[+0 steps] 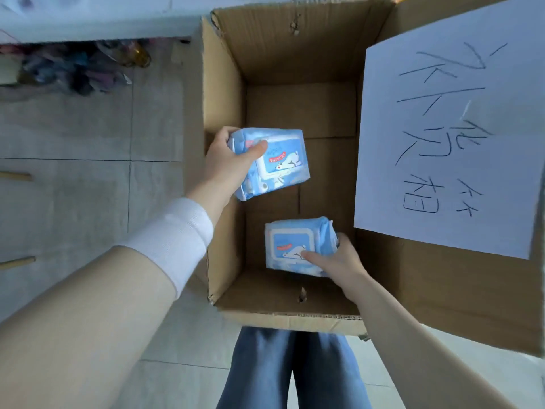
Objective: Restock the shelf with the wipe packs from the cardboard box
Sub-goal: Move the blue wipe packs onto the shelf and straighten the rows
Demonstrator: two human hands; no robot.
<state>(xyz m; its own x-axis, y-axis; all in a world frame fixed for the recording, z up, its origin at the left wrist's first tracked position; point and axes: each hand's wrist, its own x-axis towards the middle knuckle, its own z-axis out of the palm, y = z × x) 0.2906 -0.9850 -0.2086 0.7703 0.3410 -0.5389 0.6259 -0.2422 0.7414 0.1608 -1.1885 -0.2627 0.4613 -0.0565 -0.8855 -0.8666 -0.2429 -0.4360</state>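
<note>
An open cardboard box [224, 93] stands on the floor in front of me. My left hand [228, 162] grips a blue wipe pack [280, 163] by its left end, thumb on top, holding it above the box's left side. My right hand [339, 262] grips a second blue wipe pack [295, 242] lower in the box, thumb on its face and fingers round its right edge. Both packs show a white bear picture and a white lid. Apart from the two packs, the box floor that shows is bare.
The box's right flap carries a white paper sheet [448, 137] with handwritten characters. A pale shelf edge [94, 22] runs along the top left, with dark clutter [73, 66] beneath it. Grey floor tiles lie to the left. My blue-trousered legs [292, 370] are below the box.
</note>
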